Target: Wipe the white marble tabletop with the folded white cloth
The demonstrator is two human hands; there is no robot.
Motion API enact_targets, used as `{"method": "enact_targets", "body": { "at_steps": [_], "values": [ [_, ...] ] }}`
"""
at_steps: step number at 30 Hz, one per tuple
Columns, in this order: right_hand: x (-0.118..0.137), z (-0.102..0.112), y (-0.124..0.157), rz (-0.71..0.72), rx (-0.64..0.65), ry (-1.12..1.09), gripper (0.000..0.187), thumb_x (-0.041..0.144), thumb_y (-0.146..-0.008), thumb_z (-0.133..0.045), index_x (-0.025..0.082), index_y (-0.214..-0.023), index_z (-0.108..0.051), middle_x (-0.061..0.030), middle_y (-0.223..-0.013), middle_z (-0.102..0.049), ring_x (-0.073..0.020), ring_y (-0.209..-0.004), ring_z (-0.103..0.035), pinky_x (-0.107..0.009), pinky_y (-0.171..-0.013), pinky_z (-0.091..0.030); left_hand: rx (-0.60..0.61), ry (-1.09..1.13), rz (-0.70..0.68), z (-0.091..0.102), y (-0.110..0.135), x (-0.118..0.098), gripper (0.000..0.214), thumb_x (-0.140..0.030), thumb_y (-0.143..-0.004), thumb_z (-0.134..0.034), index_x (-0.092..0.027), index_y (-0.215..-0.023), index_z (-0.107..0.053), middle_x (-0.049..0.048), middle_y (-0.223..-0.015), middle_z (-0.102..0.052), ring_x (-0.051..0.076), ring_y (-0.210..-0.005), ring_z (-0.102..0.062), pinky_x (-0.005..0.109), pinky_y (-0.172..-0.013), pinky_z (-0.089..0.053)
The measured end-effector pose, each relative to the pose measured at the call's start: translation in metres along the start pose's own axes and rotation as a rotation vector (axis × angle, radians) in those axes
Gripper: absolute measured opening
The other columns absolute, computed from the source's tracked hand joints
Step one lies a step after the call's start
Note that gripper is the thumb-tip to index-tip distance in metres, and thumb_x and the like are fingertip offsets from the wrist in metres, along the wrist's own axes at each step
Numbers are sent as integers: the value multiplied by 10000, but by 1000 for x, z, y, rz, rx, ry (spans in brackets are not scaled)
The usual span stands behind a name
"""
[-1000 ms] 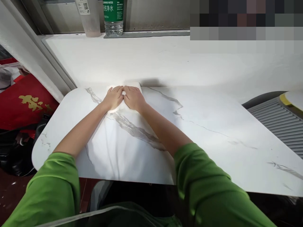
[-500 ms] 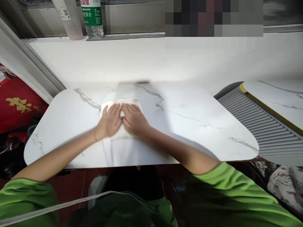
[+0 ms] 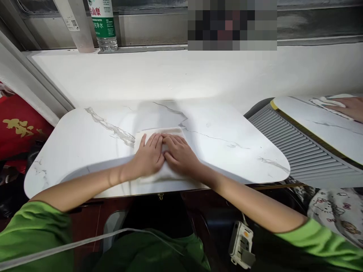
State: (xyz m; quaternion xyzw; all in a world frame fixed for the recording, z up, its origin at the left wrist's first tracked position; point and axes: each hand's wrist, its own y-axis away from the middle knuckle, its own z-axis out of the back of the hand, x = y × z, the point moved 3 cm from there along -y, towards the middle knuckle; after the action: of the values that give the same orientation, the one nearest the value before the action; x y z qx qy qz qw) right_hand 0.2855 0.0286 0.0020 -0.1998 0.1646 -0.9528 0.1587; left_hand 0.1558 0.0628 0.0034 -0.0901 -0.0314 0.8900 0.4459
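White folded cloth [image 3: 170, 131] lies at six o'clock on the marble tabletop [image 3: 227, 151], left hand [image 3: 149, 158] and right hand [image 3: 181, 155] spread flat upon it. Wiped extent cannot be told; judged partway.

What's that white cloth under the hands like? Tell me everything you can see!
The cloth is white, soft-looking and seems folded into a flat rectangle. It lies on the marble-patterned table, near the front edge. The left hand and the right hand rest flat on top, side by side, covering its middle, so only its edges show.
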Motion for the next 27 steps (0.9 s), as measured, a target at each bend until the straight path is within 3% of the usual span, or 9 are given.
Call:
{"method": "enact_targets", "body": {
  "at_steps": [6,9,12,15,18,21,27],
  "values": [
    [-68,-13,-85,-138,-7,80,338,178,-848,-372,140,-1133,-549,-181,-1205,-648,-322,-1146,-559,-486,-1039,-392,-14,44,18,-4,-99,61,530,-255,-981,-278,-59,-1464,-374,170,-1554,-394,252,-1463,-320,479,-1226,-162],
    [-93,-18,-123,-199,1,117,345,155,-856,-344,134,-1140,-539,-179,-1199,-645,-318,-1167,-547,-487,-1040,-380,-30,51,57,-4,-137,85,523,-249,-976,-290,-61,-1453,-393,163,-1555,-396,248,-1454,-331,464,-1222,-166],
    [-105,-22,-144,-230,12,121,366,126,-852,-333,135,-1159,-531,-169,-1218,-644,-309,-1191,-538,-494,-1043,-376,-45,51,104,-4,-155,97,518,-229,-968,-293,-69,-1449,-403,158,-1552,-402,243,-1450,-336,455,-1219,-171],
    [-106,-23,-144,-228,5,113,377,131,-857,-336,136,-1178,-532,-160,-1240,-641,-301,-1206,-533,-496,-1063,-363,-63,49,109,-4,-156,98,508,-222,-967,-294,-115,-1451,-409,131,-1557,-403,235,-1451,-334,466,-1214,-180],
    [-101,-19,-127,-243,-12,108,384,157,-870,-338,120,-1193,-544,-170,-1269,-630,-302,-1221,-528,-490,-1094,-341,-55,32,82,-3,-146,87,508,-234,-982,-288,-115,-1463,-398,131,-1567,-388,239,-1459,-324,471,-1212,-184],
    [-93,-8,-91,-223,-32,93,403,184,-877,-343,107,-1214,-549,-182,-1300,-619,-311,-1233,-528,-492,-1100,-346,-22,5,46,-3,-126,59,528,-243,-995,-282,-65,-1484,-366,158,-1574,-368,245,-1469,-313,462,-1220,-171],
    [-60,27,24,-67,-73,79,448,211,-889,-355,127,-1294,-528,-169,-1373,-589,-297,-1318,-499,-499,-1115,-377,70,-6,24,-7,-62,-43,579,-281,-1006,-273,-14,-1518,-302,185,-1597,-300,296,-1499,-245,547,-1221,-144]
  ]
}}
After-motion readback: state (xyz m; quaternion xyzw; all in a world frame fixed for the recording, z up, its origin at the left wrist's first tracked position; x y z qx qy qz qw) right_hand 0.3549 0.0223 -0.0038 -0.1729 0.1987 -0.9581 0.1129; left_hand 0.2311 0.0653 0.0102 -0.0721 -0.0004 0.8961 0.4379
